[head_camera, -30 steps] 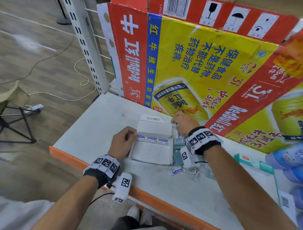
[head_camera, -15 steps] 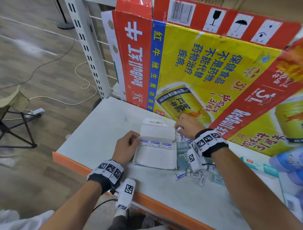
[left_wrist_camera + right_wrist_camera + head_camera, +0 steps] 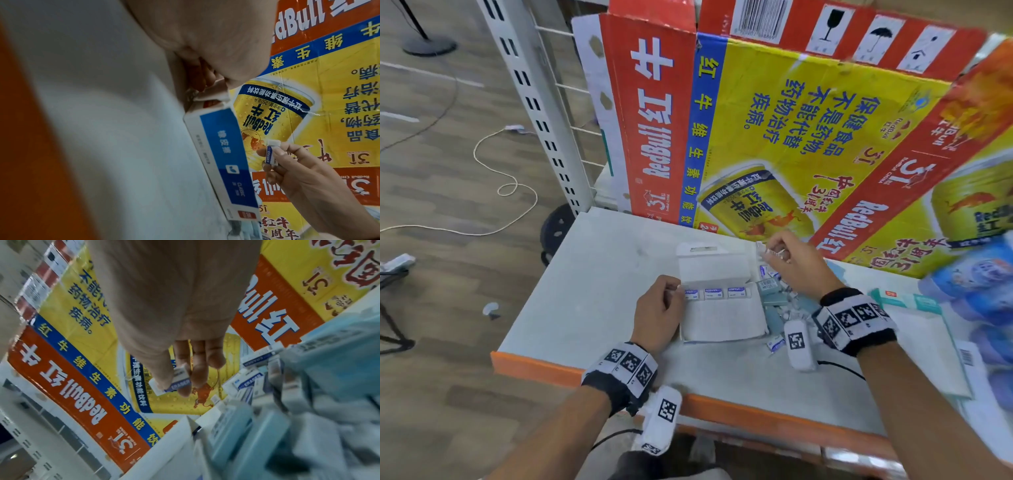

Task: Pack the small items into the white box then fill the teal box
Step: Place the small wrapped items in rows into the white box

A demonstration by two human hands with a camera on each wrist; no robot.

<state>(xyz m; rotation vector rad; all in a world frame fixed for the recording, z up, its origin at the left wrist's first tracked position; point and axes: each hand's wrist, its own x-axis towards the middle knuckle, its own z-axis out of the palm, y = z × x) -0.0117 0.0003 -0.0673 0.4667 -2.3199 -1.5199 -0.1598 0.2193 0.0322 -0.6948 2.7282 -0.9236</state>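
The white box (image 3: 722,318) lies flat on the table with its lid flap (image 3: 714,267) raised; a row of erasers (image 3: 714,293) shows at its mouth. My left hand (image 3: 657,311) grips the box's left side flap (image 3: 207,94) between thumb and fingers. My right hand (image 3: 796,263) is lifted beyond the box's far right corner and pinches one small wrapped eraser (image 3: 271,151), also seen as the eraser (image 3: 177,378) in the right wrist view. Loose erasers (image 3: 777,342) and small teal boxes (image 3: 770,289) lie to the right of the white box.
A tall red and yellow cardboard carton (image 3: 791,137) stands along the table's back edge. The white table (image 3: 592,291) has an orange front rim (image 3: 722,407). Blue packs (image 3: 976,274) and a teal-striped flat pack (image 3: 907,299) lie at the right. A metal shelf upright (image 3: 534,102) stands at the left.
My right hand has risen from the pile beside the box with an eraser pinched in it. My left hand has stayed on the box's left flap.
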